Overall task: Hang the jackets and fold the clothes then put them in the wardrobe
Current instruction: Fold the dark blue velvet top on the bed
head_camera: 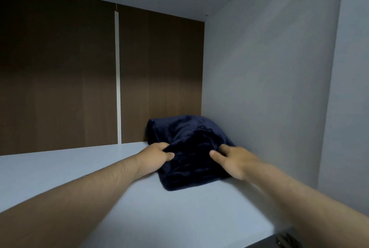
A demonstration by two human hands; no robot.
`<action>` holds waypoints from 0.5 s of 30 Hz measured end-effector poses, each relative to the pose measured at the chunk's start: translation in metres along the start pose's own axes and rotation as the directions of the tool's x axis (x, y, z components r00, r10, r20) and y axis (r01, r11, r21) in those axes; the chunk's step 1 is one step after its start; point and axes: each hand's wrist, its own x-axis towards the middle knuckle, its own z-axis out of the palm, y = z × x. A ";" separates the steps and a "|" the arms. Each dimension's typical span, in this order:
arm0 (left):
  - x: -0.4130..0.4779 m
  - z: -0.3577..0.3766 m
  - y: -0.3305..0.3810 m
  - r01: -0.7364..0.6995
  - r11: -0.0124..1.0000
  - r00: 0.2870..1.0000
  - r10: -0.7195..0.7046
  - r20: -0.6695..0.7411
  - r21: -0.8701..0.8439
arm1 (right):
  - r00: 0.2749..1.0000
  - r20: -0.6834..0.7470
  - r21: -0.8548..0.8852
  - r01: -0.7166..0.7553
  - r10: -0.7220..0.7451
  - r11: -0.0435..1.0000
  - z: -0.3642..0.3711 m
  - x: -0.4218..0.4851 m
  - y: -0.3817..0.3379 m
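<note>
Setting down, by the look of it: folded navy garment (pixel 191 146) lies on the white shelf (pixel 60 170), approx 1 o'clock from the camera, close to the brown back panel (pixel 60 72) and just beside the grey side wall (pixel 259 72). L hand (pixel 157 156) pinches its 9 o'clock edge, thumb over the top, fingers curled into the cloth. R hand (pixel 233 162) sits on the 3 o'clock edge w/ thumb pressed on top and one finger laid along the fabric. Whether the rest curl under, can't tell, as it's a bit blurred.

Risks, as I judge them:
- Fabric looks soft and slippery, so pulling the hands out fast could drag the top layer toward 6 o'clock and open the fold.
- Far end at 12 o'clock is already humped up. Pushing further in would prob bunch it against the panel.
- Uneven release, L before R, could skew the garment toward the wall.
- Near corner at 6 o'clock looks loose and may flop open.
</note>
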 end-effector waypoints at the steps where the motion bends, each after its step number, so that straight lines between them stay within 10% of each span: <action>1: -0.002 0.000 0.000 -0.006 1.000 1.000 0.007 0.003 -0.020 | 0.996 -0.083 -0.032 0.020 -0.022 0.999 -0.006 0.003 -0.002; 5: -0.002 0.003 -0.002 -0.015 0.995 0.998 0.021 0.060 -0.094 | 0.953 -0.265 -0.013 0.146 -0.144 0.989 -0.023 0.049 -0.029; 12: 0.006 0.005 -0.004 -0.004 0.991 0.994 0.019 0.109 -0.137 | 0.997 0.037 -0.025 0.069 -0.068 0.997 0.015 0.134 -0.054; 15: 0.040 -0.016 0.010 -0.035 0.983 0.980 0.069 -0.185 0.181 | 0.997 0.052 -0.002 0.063 -0.062 0.998 0.032 0.142 -0.047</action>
